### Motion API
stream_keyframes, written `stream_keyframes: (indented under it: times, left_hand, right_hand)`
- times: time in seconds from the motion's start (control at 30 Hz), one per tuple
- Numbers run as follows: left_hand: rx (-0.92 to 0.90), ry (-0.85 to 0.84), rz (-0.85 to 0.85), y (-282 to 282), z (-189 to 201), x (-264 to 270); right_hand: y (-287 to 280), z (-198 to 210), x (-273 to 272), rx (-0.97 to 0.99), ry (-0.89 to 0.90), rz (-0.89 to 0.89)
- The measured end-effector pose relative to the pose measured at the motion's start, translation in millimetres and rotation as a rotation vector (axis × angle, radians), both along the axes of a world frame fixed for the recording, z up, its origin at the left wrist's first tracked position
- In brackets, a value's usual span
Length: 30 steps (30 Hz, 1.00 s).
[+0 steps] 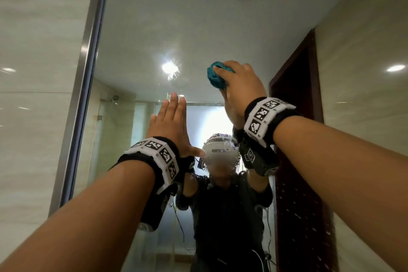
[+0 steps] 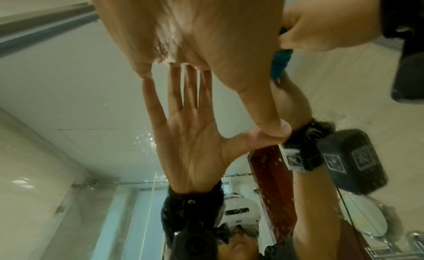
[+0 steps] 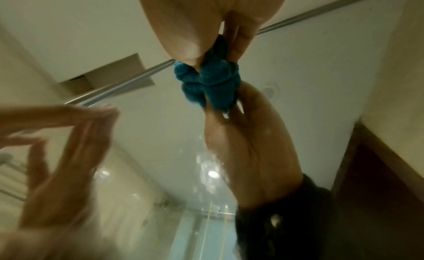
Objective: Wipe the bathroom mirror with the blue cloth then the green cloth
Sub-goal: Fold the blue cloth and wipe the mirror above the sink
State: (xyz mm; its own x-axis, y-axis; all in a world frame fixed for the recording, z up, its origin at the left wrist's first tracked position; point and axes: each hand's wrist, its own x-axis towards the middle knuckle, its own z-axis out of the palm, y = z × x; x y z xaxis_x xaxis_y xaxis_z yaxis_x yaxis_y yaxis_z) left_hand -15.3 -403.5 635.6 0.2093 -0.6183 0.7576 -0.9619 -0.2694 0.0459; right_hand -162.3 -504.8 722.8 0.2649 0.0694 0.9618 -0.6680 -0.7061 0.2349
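The bathroom mirror (image 1: 198, 28) fills the head view, with water droplets on the glass. My right hand (image 1: 238, 81) grips the bunched blue cloth (image 1: 215, 75) and presses it against the glass, up and right of centre. In the right wrist view the blue cloth (image 3: 206, 77) shows wadded between thumb and fingers, meeting its own reflection. My left hand (image 1: 170, 121) lies flat on the mirror with fingers straight, lower and to the left; its palm (image 2: 195, 28) meets its reflection on the glass. No green cloth shows in any view.
A metal mirror frame (image 1: 88, 62) runs down the left side beside a tiled wall (image 1: 33, 73). The glass reflects a dark wooden door (image 1: 295, 139), a shower screen, ceiling lights and a person wearing a headset.
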Motion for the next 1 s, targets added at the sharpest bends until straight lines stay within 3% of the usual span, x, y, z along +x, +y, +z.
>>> stream_keyframes:
  times: [0.1,0.27,0.37,0.43,0.57,0.67,0.9,1.0]
  left_hand:
    - [-0.003,0.000,0.013,0,0,-1]
    - [0.016,0.025,0.036,1,4,-6]
    - [0.044,0.021,0.054,1,5,-6]
    - [0.050,-0.023,0.069,1,3,-11]
    - [0.073,-0.183,-0.005,-1,-16,-38]
    - [0.122,-0.240,-0.071,-10,-34,-65]
    - [0.160,-0.154,0.016,-39,-62,-108]
    - [0.149,-0.128,0.031,-45,-66,-110]
  right_hand:
    - [8,-25,-6,-0.009,0.026,-0.111]
    - [19,-93,-18,-0.023,0.402,-0.146]
    - [12,-92,-34,-0.001,0.473,-0.175]
    - [5,-75,-52,0.010,0.355,-0.178]
    - [-9,-51,-106,0.135,-0.062,-0.050]
    - [-7,-65,-115,0.175,-0.092,-0.087]
    - [17,-154,-111,0.148,0.350,-0.115]
    - [17,-163,-120,0.128,0.469,-0.107]
